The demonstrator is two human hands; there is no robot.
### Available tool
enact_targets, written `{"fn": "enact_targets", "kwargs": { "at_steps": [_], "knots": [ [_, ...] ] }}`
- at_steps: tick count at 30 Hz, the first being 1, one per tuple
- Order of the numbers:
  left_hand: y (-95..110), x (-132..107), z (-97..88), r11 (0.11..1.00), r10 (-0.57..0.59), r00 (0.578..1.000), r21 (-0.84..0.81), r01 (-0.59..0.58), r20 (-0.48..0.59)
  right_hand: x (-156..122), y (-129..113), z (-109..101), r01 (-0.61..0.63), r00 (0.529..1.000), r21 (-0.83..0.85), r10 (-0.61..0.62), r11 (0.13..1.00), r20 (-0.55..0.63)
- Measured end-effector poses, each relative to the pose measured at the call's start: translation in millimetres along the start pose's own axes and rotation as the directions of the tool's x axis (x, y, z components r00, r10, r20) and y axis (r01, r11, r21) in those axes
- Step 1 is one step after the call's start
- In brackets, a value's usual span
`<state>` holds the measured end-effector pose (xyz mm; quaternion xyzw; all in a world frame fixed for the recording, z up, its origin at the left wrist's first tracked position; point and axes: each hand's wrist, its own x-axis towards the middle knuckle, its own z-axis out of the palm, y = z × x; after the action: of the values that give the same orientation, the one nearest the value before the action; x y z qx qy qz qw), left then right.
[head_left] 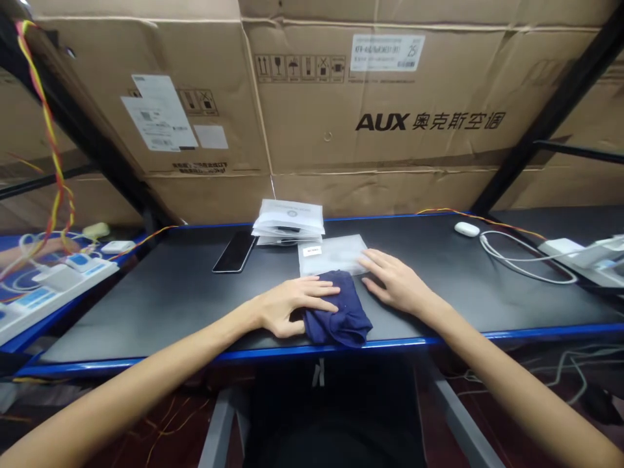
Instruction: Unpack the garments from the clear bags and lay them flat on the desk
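Observation:
A dark blue folded cloth (344,312) lies at the front edge of the desk. My left hand (297,304) rests on its left side with the fingers stretched out flat. Just behind the cloth is a translucent white plastic bag (331,255) with a small white label. The fingertips of my right hand (394,283) touch the right end of that bag, fingers extended. Farther back stands a stack of similar white bags (288,221), and a black smartphone (235,252) lies to its left.
The grey desk top (160,312) has a blue edge. Cardboard (312,149) walls off the back. Power strips (58,286) with cables stand at the left. On the right are a white earbud case (467,229) and a white cable (526,260). Another person's hand (58,247) shows at far left.

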<state>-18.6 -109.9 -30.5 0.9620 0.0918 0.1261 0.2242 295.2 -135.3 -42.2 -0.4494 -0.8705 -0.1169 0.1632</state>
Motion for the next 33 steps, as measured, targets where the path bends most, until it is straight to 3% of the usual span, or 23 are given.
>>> {"fn": "enact_targets", "kwargs": {
  "at_steps": [2, 5, 14, 20, 27, 33],
  "knots": [
    [3.1, 2.7, -0.3, 0.998, -0.001, 1.0, 0.057, -0.001, 0.028, 0.8, 0.1, 2.6, 0.033, 0.997, 0.106, -0.04, 0.994, 0.06],
    [4.3, 3.5, -1.0, 0.999, 0.005, 0.999, 0.052, -0.007, 0.045, -0.2, 1.3, 4.0, -0.021, 0.989, 0.162, -0.003, 0.987, 0.147],
    [4.5, -2.2, 0.2, 0.998, 0.032, 0.999, -0.05, -0.032, 0.013, -2.0, 0.7, -2.8, -0.033, 0.991, 0.051, 0.027, 0.998, 0.128],
    [6.7, -3.7, 1.5, 0.998, 0.042, 0.999, -0.038, -0.042, -0.011, 5.7, 6.1, -1.9, -0.085, 0.979, -0.083, 0.099, 0.993, 0.178],
    [3.2, -5.5, -1.1, 1.0, 0.013, 0.999, -0.019, -0.014, -0.034, 5.5, 49.7, 7.1, -0.077, 0.969, -0.067, 0.09, 0.995, 0.228],
    [-8.5, -6.6, -4.4, 1.0, -0.011, 0.998, 0.011, 0.012, -0.066, 20.3, 86.8, 18.0, -0.163, 0.954, 0.01, 0.155, 0.986, 0.255]
  ]
}}
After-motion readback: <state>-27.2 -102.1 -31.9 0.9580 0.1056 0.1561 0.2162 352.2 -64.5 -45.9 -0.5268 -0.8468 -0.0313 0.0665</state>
